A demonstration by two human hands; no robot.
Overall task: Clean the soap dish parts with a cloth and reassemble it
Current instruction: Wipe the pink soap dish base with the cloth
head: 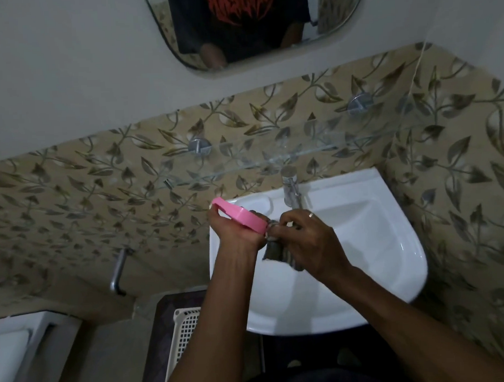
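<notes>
A white basket (184, 332) sits on the floor at the near left. Above the sink (403, 236), the left hand (232, 233) grips a pink soap dish part (237, 217) on edge. The right hand (310, 240) pinches a grey cloth (276, 252) against the part's right end, near the tap (289, 186).

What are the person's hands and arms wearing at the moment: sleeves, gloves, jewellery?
No gloves or sleeves show; both forearms are bare to the frame's edge. The right hand wears a thin pale ring on one finger. The left hand shows no ring; neither wrist has a watch.
</notes>
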